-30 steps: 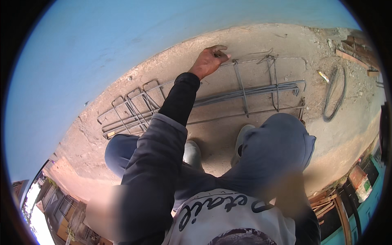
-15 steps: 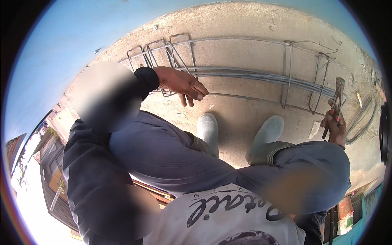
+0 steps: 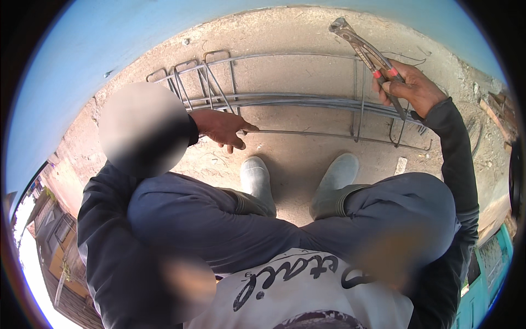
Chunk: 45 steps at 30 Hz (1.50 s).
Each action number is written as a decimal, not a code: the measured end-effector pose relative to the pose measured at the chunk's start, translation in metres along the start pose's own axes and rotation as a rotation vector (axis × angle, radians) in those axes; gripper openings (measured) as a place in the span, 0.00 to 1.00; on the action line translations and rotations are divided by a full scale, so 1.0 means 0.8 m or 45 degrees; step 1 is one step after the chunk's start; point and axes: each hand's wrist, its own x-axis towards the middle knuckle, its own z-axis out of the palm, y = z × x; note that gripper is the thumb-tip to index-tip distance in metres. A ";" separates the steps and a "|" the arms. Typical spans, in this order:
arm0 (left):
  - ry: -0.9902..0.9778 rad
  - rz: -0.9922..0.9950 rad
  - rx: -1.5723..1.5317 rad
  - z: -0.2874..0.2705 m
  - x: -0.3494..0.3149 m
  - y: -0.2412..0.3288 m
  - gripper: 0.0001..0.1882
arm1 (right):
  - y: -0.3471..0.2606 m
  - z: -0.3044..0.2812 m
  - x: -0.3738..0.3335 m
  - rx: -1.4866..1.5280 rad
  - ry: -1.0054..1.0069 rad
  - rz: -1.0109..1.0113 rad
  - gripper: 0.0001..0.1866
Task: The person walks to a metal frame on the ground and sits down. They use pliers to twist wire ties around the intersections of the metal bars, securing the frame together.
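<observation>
Right hand (image 3: 408,88), upper right: fingers gripped pincers (image 3: 353,39). Left hand (image 3: 220,126), centre left: fingers spread by rod (image 3: 312,132). Step seemed positioning; taking rod needed fingers closed.

Compared with half a second ago, the right hand (image 3: 411,86) is rising from beside the right knee (image 3: 430,205) to above the rebar cage (image 3: 307,101)'s right part, its black sleeve (image 3: 458,153) now showing. The end-cutting nippers (image 3: 357,43) are tilting leftward, both handles showing apart. The left hand (image 3: 218,127) is extending its index finger along the near bar (image 3: 312,133), no longer drooping.
</observation>
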 end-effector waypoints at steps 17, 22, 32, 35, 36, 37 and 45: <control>1.385 -0.422 -0.177 -0.034 0.003 -0.076 0.24 | -0.021 0.016 0.011 0.045 -0.080 0.131 0.10; 1.247 -0.475 -0.262 -0.031 -0.008 -0.105 0.21 | -0.025 0.040 0.030 0.089 -0.118 0.134 0.10; 1.441 -0.800 -0.044 -0.006 -0.039 -0.121 0.22 | -0.020 0.058 0.042 0.132 -0.291 0.263 0.10; 1.582 -0.630 0.096 -0.010 -0.055 -0.112 0.19 | -0.020 0.044 0.040 0.035 -0.151 0.217 0.10; 1.517 -0.470 0.152 -0.029 -0.058 -0.103 0.19 | -0.027 0.028 0.035 -0.133 -0.073 0.195 0.11; 1.442 -0.335 0.207 -0.046 -0.065 -0.086 0.18 | -0.029 0.015 0.033 -0.296 -0.024 0.163 0.12; 1.373 0.345 0.436 -0.147 0.067 0.104 0.27 | -0.072 -0.059 0.035 -1.976 0.288 0.032 0.24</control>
